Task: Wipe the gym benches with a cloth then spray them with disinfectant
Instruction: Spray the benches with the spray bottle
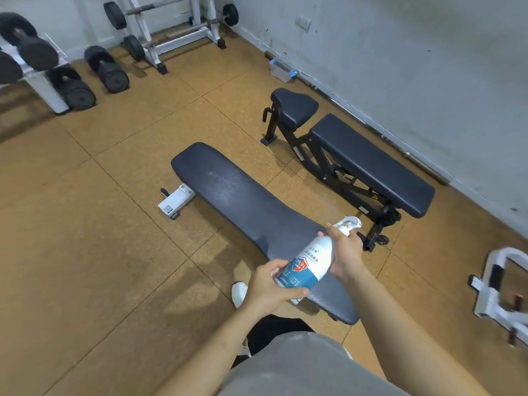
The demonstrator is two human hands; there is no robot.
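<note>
Left hand (268,287) grips the disinfectant bottle (307,264) at its base, right hand (347,252) curls round its neck. The nozzle seems aimed past the flat bench (243,201), so spray may miss.

Dumbbells (106,69) lie on the cork floor (71,224) near a white barbell rack (148,44)

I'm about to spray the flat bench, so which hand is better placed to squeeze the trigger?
Right. The right hand wraps the neck of the spray bottle just below the trigger, while the left hand grips the base, above the flat bench.
</note>
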